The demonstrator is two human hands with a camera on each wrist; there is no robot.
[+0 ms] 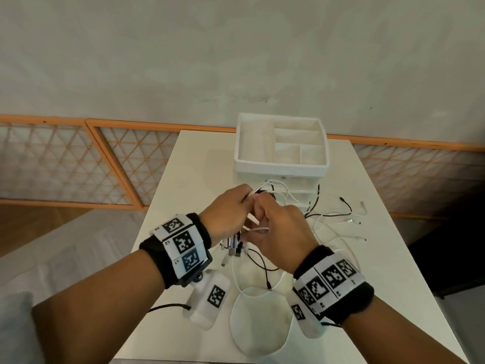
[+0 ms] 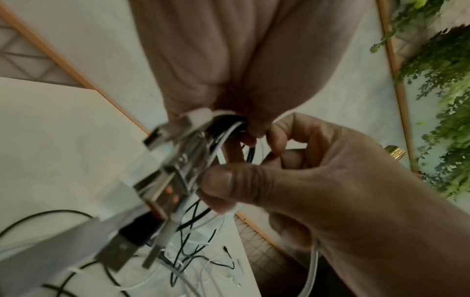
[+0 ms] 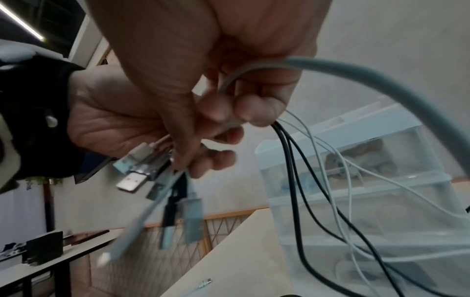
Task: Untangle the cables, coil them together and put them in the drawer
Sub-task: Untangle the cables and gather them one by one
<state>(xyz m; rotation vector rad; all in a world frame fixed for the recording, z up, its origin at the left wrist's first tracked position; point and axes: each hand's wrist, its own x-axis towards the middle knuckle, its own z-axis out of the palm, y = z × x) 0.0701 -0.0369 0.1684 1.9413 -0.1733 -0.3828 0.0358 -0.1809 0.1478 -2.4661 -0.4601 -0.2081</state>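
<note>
Currently both hands work above the white table, on the near side of the drawer unit. The cables, black and white, run partly gathered in the hands, with loose ends trailing on the table between the hands and the drawer unit. Judged handling: light, limp, springy; loops will likely slip and re-snag, plug ends catch. Best hold seems just behind the USB plugs, where strands bunch.

Left hand: fingers curled round the bundle, plugs hanging from its underside, wrist raised off the table. Right hand: touching the left, thumb and fingers pinching several strands close to the bundle, a white cable looping over its fingers. Drawers look closed in front; the top tray is open.
</note>
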